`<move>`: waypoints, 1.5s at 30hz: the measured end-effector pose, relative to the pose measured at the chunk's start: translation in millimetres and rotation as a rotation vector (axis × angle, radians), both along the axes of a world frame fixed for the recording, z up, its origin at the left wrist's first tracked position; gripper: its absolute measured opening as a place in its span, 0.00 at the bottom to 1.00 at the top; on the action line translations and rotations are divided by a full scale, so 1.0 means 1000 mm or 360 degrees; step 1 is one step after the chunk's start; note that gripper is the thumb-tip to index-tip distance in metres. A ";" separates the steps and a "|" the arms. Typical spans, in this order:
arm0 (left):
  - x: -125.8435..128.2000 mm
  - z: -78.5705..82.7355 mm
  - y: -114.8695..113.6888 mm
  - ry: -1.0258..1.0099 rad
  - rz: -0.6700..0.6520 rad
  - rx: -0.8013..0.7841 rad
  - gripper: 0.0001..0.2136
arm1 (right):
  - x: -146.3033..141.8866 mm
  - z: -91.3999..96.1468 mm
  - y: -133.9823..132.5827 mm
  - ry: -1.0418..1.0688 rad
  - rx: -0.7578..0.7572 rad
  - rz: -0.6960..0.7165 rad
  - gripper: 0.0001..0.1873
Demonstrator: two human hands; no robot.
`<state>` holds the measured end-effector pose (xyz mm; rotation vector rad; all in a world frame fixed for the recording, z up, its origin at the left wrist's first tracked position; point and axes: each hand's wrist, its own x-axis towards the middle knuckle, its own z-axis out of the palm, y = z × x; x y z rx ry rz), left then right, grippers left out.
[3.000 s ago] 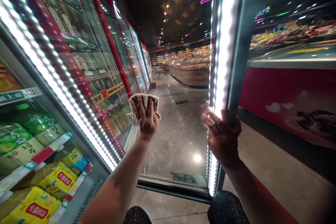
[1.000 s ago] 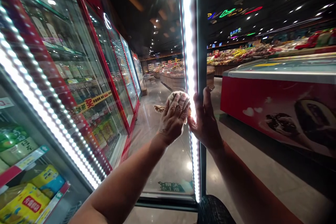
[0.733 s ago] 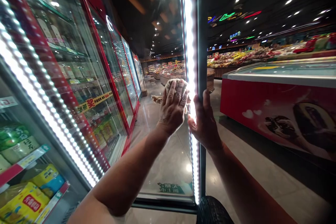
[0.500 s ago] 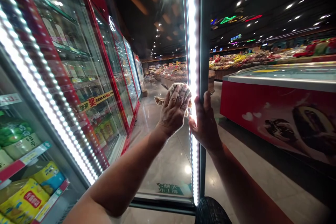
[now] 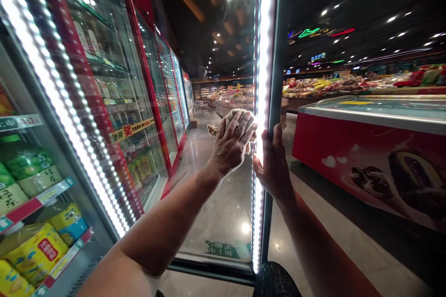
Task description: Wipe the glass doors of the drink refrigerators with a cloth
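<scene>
My left hand (image 5: 232,143) presses a beige cloth (image 5: 232,117) flat against the inside of the open glass door (image 5: 223,204) of a drinks fridge, close to its lit edge. The fingers lie closed over the cloth. My right hand (image 5: 273,162) grips the door's dark outer frame (image 5: 277,65) just right of the bright LED strip (image 5: 264,46), fingers wrapped round the edge. The two hands sit side by side at chest height, almost touching.
The open fridge on my left holds shelves with green and yellow packs (image 5: 33,250) and price rails. More red-framed fridge doors (image 5: 146,102) run down the aisle. A red chest freezer (image 5: 369,148) stands to the right. Produce displays (image 5: 334,84) lie beyond, across a glossy tiled floor.
Over three seconds my left hand slid the cloth rightward across the glass to the lit edge beside my right hand. In the last second it rose slightly; the view shifted a little.
</scene>
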<state>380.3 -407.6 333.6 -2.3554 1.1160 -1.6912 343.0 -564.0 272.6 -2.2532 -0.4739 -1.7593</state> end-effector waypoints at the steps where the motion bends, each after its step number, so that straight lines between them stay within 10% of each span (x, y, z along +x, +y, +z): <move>1: -0.001 0.006 -0.001 0.0011 0.0008 -0.0008 0.28 | 0.000 0.000 0.001 -0.0013 -0.0003 -0.0017 0.50; 25: 0.006 0.010 0.028 0.0066 0.0131 -0.0254 0.29 | 0.001 -0.001 -0.001 0.0020 -0.0030 0.0002 0.51; 45: 0.018 -0.028 0.076 -0.0003 0.0146 -0.0120 0.28 | 0.001 -0.001 -0.003 0.0007 -0.0047 -0.0024 0.51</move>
